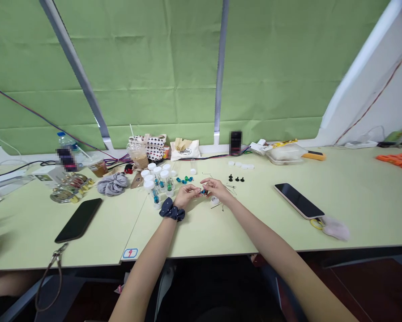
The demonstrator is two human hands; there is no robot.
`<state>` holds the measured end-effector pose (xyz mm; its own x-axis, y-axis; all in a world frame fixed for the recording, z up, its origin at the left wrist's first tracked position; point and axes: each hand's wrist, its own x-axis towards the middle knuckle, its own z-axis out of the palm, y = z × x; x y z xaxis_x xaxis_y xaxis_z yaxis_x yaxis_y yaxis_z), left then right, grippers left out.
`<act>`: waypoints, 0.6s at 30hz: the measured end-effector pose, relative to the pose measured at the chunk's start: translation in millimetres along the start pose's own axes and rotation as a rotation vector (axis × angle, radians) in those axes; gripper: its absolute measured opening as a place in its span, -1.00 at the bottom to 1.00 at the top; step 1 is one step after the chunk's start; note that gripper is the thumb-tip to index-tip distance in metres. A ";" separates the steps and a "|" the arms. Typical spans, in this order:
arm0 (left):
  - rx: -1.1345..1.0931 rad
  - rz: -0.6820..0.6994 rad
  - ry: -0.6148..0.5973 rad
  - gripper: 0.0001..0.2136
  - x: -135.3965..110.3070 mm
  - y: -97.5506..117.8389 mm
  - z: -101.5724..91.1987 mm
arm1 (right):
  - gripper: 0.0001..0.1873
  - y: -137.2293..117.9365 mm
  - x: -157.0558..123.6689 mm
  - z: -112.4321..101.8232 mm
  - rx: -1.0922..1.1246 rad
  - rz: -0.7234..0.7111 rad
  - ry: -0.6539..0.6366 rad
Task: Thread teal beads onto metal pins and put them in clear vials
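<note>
My left hand (pixel 186 195) and my right hand (pixel 215 188) meet over the pale green table (pixel 221 228), fingers pinched together on a small blue piece (pixel 203 192) held between them. A dark scrunchie (pixel 172 210) sits on my left wrist. Just left of the hands stand several small clear vials with white caps (pixel 158 179), some holding blue-green bits. Loose blue and green beads (pixel 185 180) lie behind the hands. A white cap (pixel 215 200) and thin metal pins (pixel 230 188) lie by my right hand.
A black phone (pixel 79 219) lies at the left, another phone (pixel 298 201) at the right. A grey scrunchie (pixel 113 184), drink cups (pixel 138 155), bags and small black parts (pixel 236 179) line the back. Orange items (pixel 399 160) sit far right. A green blind hangs behind.
</note>
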<state>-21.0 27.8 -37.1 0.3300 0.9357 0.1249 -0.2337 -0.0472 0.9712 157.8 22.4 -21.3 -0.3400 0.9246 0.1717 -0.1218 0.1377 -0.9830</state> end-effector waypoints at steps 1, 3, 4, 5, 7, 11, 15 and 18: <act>-0.002 0.001 -0.004 -0.72 0.3 -0.6 -0.3 | -0.57 0.4 0.2 -0.1 -0.003 0.003 0.000; -0.005 0.011 -0.007 -0.73 1.0 -2.0 -1.0 | -0.54 1.1 0.5 -0.1 -0.013 0.005 -0.009; -0.004 0.014 -0.007 -0.73 1.3 -2.8 -1.4 | -0.54 1.4 0.6 0.1 -0.019 0.002 -0.016; 0.000 0.014 -0.009 -0.74 1.6 -3.4 -1.8 | -0.54 1.6 0.7 0.2 -0.022 -0.001 -0.019; 0.005 0.010 -0.017 -0.75 1.9 -4.4 -2.2 | -0.56 1.6 0.6 0.5 -0.018 -0.003 -0.016; -0.006 0.029 -0.020 -0.76 1.4 -3.9 -1.8 | -0.54 -0.6 -0.9 0.2 0.000 -0.003 -0.043; -0.004 0.029 -0.025 -0.75 1.2 -3.0 -1.2 | -0.55 -2.4 -2.2 -0.5 0.004 -0.005 -0.058; -0.001 0.036 -0.034 -0.74 1.6 -3.0 -1.3 | -0.56 -2.2 -2.1 -0.7 0.009 0.001 -0.055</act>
<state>-21.0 29.9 -40.2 0.3523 0.9210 0.1663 -0.2466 -0.0801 0.9658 159.5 20.4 -19.5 -0.3903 0.9040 0.1746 -0.1299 0.1337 -0.9825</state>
